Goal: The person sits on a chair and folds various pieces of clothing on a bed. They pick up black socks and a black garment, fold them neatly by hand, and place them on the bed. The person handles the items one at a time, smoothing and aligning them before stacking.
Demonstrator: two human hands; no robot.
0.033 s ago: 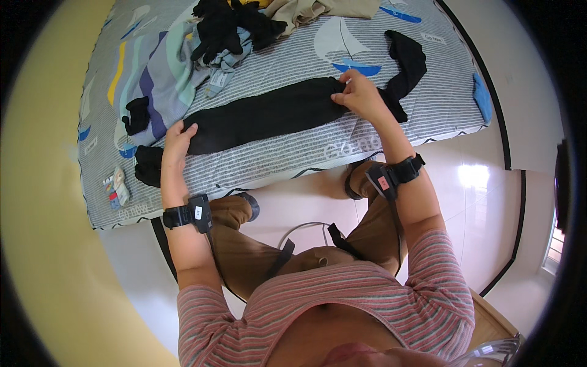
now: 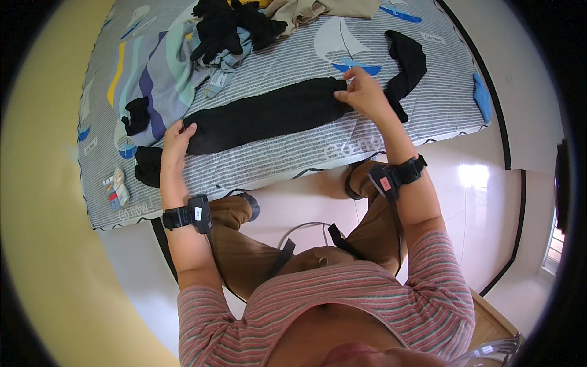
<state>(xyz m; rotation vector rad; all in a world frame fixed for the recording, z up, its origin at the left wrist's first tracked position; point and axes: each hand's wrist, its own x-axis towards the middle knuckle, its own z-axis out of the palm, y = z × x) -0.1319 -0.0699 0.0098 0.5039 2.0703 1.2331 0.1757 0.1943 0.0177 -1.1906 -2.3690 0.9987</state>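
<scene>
A long black garment [image 2: 263,116], like a stocking or a flattened sleeve, lies stretched across the bed at a slight slant, its right end higher. My left hand [image 2: 177,140] pinches its left end, thumb on top and fingers partly hidden beneath. At the other end my right hand [image 2: 364,96] holds the edge between thumb and fingers, with the fingertips partly hidden. Beside my left wrist lies a crumpled black cloth [image 2: 148,165]. A second long black garment [image 2: 406,64] lies bent just beyond my right hand.
The bed [image 2: 287,147] has a striped sheet with sailboats. At the back left are a striped cloth [image 2: 165,79], black clothes [image 2: 220,37] and a beige garment [image 2: 299,13]. A small black cloth [image 2: 137,115], a small pale bundle [image 2: 120,186] and a blue cloth [image 2: 482,98] lie around.
My right hand has shifted slightly to the right along with the garment's end. My left hand stays almost where it was.
</scene>
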